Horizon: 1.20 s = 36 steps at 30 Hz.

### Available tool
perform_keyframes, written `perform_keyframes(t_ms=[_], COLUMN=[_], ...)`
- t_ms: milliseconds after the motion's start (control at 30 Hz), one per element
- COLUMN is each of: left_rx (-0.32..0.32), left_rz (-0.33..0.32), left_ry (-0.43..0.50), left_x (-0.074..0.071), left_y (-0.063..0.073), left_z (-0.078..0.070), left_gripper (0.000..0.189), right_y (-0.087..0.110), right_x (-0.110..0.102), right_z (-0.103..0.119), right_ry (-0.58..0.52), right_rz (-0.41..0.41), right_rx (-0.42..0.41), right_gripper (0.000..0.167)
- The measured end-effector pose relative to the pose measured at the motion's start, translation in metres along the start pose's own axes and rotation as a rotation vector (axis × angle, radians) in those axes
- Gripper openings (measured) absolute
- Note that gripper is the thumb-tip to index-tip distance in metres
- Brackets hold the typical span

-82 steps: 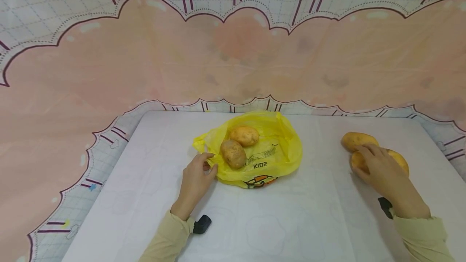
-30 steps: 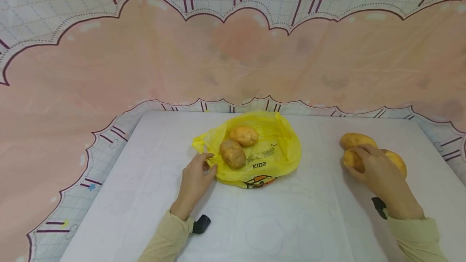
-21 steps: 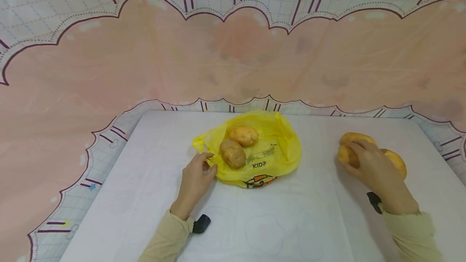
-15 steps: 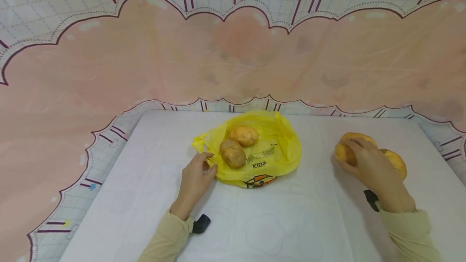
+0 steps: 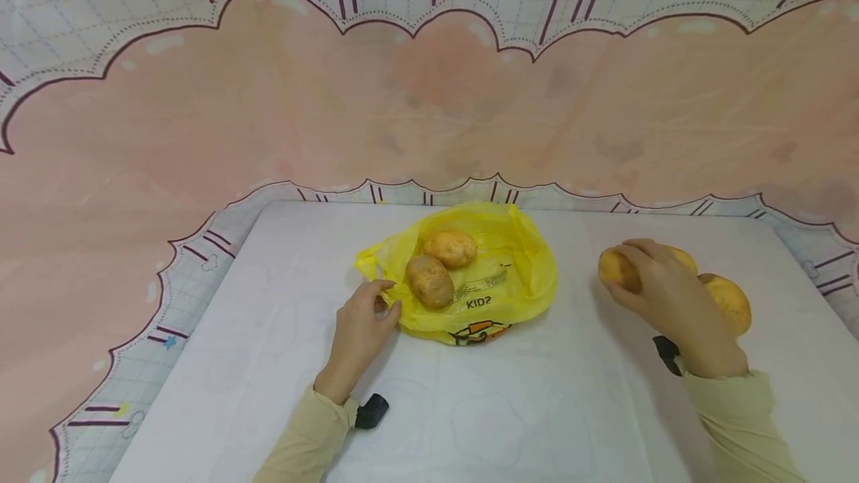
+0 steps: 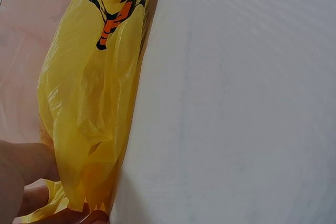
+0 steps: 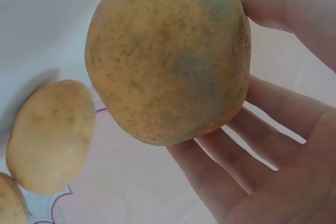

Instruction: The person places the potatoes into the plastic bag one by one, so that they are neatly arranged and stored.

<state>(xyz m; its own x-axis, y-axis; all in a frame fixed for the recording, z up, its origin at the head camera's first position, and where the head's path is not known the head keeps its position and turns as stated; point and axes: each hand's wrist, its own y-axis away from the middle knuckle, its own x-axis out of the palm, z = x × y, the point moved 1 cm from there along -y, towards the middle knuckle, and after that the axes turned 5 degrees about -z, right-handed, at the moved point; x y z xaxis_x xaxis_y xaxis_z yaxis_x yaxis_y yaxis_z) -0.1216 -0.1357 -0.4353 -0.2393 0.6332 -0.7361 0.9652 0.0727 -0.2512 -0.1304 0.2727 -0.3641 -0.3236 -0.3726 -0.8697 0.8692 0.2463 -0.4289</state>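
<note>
My right hand (image 5: pixel 661 293) grips a potato (image 7: pixel 168 59) between thumb and fingers, at the right of the table. In the right wrist view the potato fills the fingertips and shows a greenish-grey patch. With my left hand (image 5: pixel 360 326) I pinch the left edge of a yellow plastic bag (image 5: pixel 510 300) that lies spread with its mouth up. Two potatoes rest in the bag, a smooth one (image 5: pixel 450 248) behind a browner one (image 5: pixel 429 282). The left wrist view shows the bag's side (image 6: pixel 94 93) bunched at my fingers.
Two more potatoes lie at the right of the white table (image 5: pixel 490 408): one (image 5: pixel 728 304) beside my right hand, another (image 5: pixel 683 258) partly hidden behind it. A patterned cloth (image 5: pixel 429 110) hangs behind the table's far edge.
My right hand has taken hold of a potato and carried it leftward, apart from the other two. The left hand and bag stay in place.
</note>
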Motion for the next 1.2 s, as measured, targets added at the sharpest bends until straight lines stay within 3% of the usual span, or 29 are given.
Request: perform_keyframes(t_ms=[300,1200], left_rx=[0.009,0.006], left_rz=[-0.005,0.002], left_ry=[0.004,-0.003], left_x=[0.002,-0.001], left_y=[0.001,-0.001], left_z=[0.000,-0.001], left_gripper=[0.033,0.034], right_y=[-0.009,-0.024], right_x=[0.003,0.002], right_z=[0.010,0.032], right_ry=[-0.011,-0.049], right_rz=[-0.010,-0.007], right_rx=[-0.045,-0.060], right_gripper=[0.045,0.047])
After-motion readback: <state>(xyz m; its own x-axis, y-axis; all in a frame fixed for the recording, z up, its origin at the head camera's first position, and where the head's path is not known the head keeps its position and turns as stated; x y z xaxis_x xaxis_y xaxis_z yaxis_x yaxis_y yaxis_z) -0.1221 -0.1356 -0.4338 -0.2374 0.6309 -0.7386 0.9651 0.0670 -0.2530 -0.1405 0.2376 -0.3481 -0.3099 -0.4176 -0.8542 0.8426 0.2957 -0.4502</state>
